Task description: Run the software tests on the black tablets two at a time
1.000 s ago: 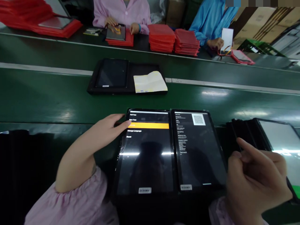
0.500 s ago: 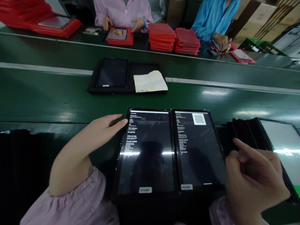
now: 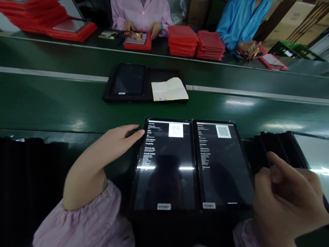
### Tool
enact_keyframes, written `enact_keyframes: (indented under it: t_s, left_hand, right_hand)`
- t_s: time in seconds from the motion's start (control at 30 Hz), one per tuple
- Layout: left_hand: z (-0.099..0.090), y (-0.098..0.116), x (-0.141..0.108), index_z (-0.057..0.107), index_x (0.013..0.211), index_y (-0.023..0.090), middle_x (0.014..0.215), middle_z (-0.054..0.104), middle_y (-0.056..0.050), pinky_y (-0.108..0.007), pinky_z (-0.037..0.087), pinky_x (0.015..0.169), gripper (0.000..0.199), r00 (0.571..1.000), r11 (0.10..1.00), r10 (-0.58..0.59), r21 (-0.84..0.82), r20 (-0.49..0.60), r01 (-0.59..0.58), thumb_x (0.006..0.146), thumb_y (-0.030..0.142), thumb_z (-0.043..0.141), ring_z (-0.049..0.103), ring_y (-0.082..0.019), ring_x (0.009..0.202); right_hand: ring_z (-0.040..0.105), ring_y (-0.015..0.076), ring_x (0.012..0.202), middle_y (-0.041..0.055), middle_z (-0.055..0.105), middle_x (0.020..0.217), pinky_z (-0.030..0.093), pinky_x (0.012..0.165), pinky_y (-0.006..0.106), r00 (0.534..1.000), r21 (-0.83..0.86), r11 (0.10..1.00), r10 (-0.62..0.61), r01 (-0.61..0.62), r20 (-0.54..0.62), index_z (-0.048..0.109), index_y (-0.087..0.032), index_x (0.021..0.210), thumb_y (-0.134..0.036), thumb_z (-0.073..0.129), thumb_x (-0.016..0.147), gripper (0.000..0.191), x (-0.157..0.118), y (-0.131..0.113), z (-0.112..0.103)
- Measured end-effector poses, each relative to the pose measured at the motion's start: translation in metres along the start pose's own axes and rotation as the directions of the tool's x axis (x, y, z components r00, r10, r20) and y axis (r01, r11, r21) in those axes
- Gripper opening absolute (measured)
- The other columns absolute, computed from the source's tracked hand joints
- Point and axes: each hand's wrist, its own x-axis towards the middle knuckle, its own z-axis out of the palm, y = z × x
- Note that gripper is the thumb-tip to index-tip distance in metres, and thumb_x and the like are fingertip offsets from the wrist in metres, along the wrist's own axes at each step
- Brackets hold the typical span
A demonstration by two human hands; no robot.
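Head view: left hand [image 3: 115, 143] open, empty, at left tablet's [image 3: 164, 175] 9 o'clock edge; right hand [image 3: 285, 202] empty, loosely curled, index raised, just beside right tablet's [image 3: 223, 175] 3 o'clock edge.

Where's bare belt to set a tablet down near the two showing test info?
Bare green belt lies between the black folio and the left tablet and right tablet, and left of the folio above the left hand. Crowded: right of the right tablet, where the right hand sits over the stacked black cases.
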Motion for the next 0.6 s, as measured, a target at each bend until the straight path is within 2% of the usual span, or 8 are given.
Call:
enact_keyframes:
  t_s: [0.13, 0.23, 0.37, 0.47, 0.6]
  left_hand:
    - [0.0003, 0.0004, 0.0003, 0.067, 0.145, 0.02, 0.158, 0.062, -0.009, -0.048, 0.044, 0.12, 0.079, 1.0, 1.0, -0.017, -0.001, -0.004, 0.017, 0.086, 0.07, 0.047, 0.056, -0.035, 0.146]
    - [-0.0001, 0.0017, 0.0, 0.065, 0.147, 0.019, 0.159, 0.06, -0.01, -0.049, 0.04, 0.123, 0.082, 0.999, 0.999, -0.044, 0.02, -0.001, 0.044, 0.086, 0.07, 0.046, 0.054, -0.036, 0.148]
    - [-0.0009, 0.0012, -0.0009, 0.068, 0.144, 0.02, 0.156, 0.063, -0.011, -0.048, 0.045, 0.12, 0.077, 1.0, 0.999, -0.027, 0.019, -0.008, 0.027, 0.087, 0.068, 0.048, 0.057, -0.036, 0.146]
    - [-0.0001, -0.0004, -0.0004, 0.068, 0.143, 0.019, 0.155, 0.064, -0.011, -0.049, 0.045, 0.12, 0.076, 1.0, 1.0, -0.012, 0.012, -0.013, 0.012, 0.088, 0.068, 0.047, 0.057, -0.036, 0.145]
    - [0.003, -0.0008, 0.0019, 0.065, 0.146, 0.017, 0.155, 0.064, -0.011, -0.046, 0.046, 0.12, 0.083, 1.0, 1.0, -0.018, 0.018, -0.013, 0.019, 0.084, 0.069, 0.046, 0.058, -0.036, 0.145]
  right_hand:
    - [0.049, 0.0063, 0.052, -0.0038, 0.058, 0.07, 0.038, 0.043, 0.021, 1.0, -0.032, 0.999, 0.018, -0.018, -0.01, 0.079, -0.048, 0.119, 0.011, 0.071, 0.071, 0.076, -0.0016, 0.0009, -0.0017]
    - [0.048, 0.0056, 0.052, -0.005, 0.055, 0.068, 0.037, 0.044, 0.02, 1.0, -0.03, 0.999, 0.021, -0.021, -0.004, 0.079, -0.05, 0.12, 0.011, 0.071, 0.072, 0.077, -0.0027, 0.0013, -0.0019]
    - [0.042, 0.0044, 0.049, -0.0069, 0.047, 0.063, 0.033, 0.043, 0.019, 1.0, -0.027, 1.0, 0.014, -0.014, 0.003, 0.078, -0.051, 0.122, 0.011, 0.07, 0.074, 0.079, -0.0024, 0.0019, -0.0005]
    - [0.046, 0.004, 0.051, -0.0064, 0.053, 0.067, 0.037, 0.044, 0.017, 1.0, -0.02, 1.0, -0.004, 0.003, -0.003, 0.077, -0.053, 0.122, 0.012, 0.07, 0.073, 0.082, -0.0012, 0.0022, -0.0007]
    - [0.049, 0.0054, 0.054, -0.0052, 0.057, 0.073, 0.039, 0.044, 0.018, 0.999, -0.027, 1.0, -0.001, 0.002, 0.042, 0.077, -0.047, 0.125, 0.011, 0.069, 0.076, 0.076, -0.0016, -0.0012, -0.0039]
